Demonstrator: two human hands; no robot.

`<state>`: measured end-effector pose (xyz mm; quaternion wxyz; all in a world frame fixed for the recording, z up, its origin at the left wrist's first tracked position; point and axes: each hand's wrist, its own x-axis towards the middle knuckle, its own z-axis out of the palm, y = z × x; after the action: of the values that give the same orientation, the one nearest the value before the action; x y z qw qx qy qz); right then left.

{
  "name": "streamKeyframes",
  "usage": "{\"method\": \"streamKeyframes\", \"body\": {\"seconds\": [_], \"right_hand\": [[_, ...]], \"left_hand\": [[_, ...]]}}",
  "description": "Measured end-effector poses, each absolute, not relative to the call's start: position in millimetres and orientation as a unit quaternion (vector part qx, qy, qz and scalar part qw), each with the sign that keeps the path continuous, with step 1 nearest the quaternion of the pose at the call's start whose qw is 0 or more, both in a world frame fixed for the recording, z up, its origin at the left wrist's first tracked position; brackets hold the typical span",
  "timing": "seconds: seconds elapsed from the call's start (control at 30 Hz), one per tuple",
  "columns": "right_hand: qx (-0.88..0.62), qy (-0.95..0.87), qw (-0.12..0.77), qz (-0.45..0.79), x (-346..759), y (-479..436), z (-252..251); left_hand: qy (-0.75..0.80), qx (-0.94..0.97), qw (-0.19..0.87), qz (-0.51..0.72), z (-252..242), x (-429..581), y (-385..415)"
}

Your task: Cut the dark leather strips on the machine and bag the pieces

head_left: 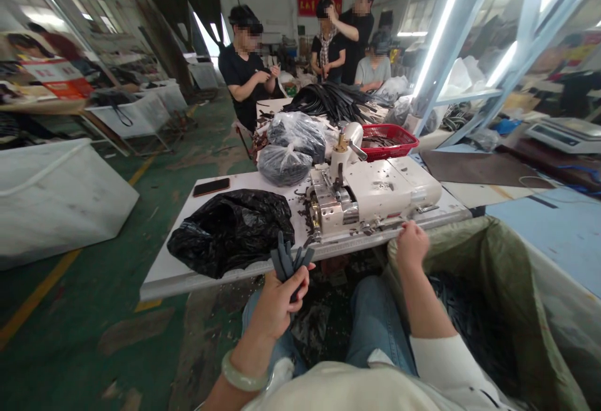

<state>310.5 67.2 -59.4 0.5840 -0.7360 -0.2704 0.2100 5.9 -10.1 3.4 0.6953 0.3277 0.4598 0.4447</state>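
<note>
A bunch of dark grey strips (285, 259) is held in my left hand (280, 303), its fingers wrapped round them over my lap. The strips fan out upward in front of the table edge. My right hand (412, 245) is closed in a fist by the front right of the white skiving-type machine (389, 185), near a small lever (427, 208). What it holds, if anything, is hidden. Left of the machine's metal working head (326, 207) lies a crumpled black plastic bag (235, 226). Dark scraps are scattered beside that head.
A phone (211, 187) lies on the white table (164, 267). Clear bags of dark pieces (286, 163) and a red basket (392, 138) stand behind. At my right is a large green-lined sack (507, 254) with dark strips inside. Several people are at the far table.
</note>
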Motion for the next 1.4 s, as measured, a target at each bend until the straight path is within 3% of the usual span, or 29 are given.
{"method": "streamKeyframes", "body": {"seconds": [0.1,0.17,0.23,0.33,0.4,0.7,0.87,1.03,1.2,1.3,1.4], "right_hand": [[-0.847,-0.200,0.493,-0.013,362,13,-70],[-0.862,-0.222,0.450,-0.072,367,-8,-70],[-0.811,-0.319,0.486,0.071,341,-16,-60],[-0.587,-0.444,0.512,0.443,267,-11,-36],[-0.485,-0.463,0.495,0.552,221,-6,-22],[-0.399,-0.230,0.604,0.650,202,4,-14],[-0.344,-0.372,0.635,0.583,207,-7,-15],[-0.311,-0.565,0.578,0.500,220,-20,-13],[-0.283,-0.426,0.588,0.626,227,-24,-18],[-0.273,-0.287,0.506,0.766,224,-15,-21],[-0.224,-0.234,0.289,0.901,218,-1,-21]], "left_hand": [[0.458,0.310,0.716,0.426,5,11,-11],[0.457,0.312,0.725,0.409,5,18,-10],[0.456,0.324,0.732,0.389,3,27,-10],[0.455,0.345,0.735,0.364,2,40,-12],[0.454,0.357,0.737,0.351,3,43,-15],[0.457,0.304,0.740,0.390,12,10,-22],[0.439,0.271,0.765,0.386,19,4,-20],[0.458,0.299,0.736,0.399,21,8,-20],[0.481,0.374,0.649,0.455,23,11,-22],[0.483,0.424,0.626,0.443,25,8,-22],[0.499,0.492,0.588,0.403,27,3,-21]]}}
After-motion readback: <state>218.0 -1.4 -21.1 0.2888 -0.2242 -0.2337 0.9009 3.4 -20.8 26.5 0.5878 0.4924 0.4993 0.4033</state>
